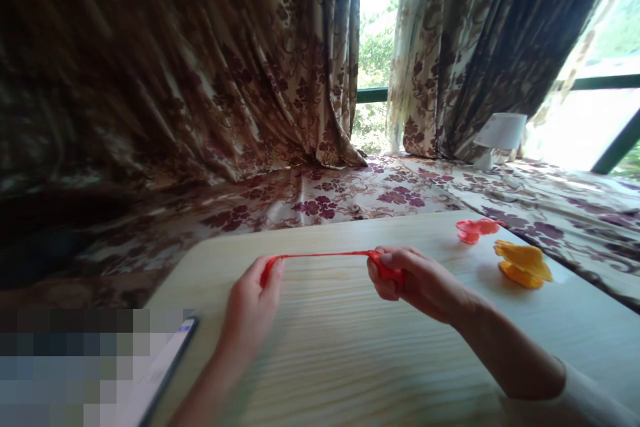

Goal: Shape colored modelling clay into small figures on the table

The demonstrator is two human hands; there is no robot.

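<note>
Over the desk (320, 347), the left hand (253, 297) pinches one end of a red piece (389, 272) and the right hand (415, 280) grips its bunched other end; the hands stand apart, a thin, taut strand (327, 254) between them (its material I cannot tell). At the desk's right side lie a yellow piece (523, 263) and, farther back, a pink piece (477, 229).

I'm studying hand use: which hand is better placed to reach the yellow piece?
Probably the right hand: it is nearer the yellow piece, though it holds red material. The left hand, holding the other end, is farther.
</note>
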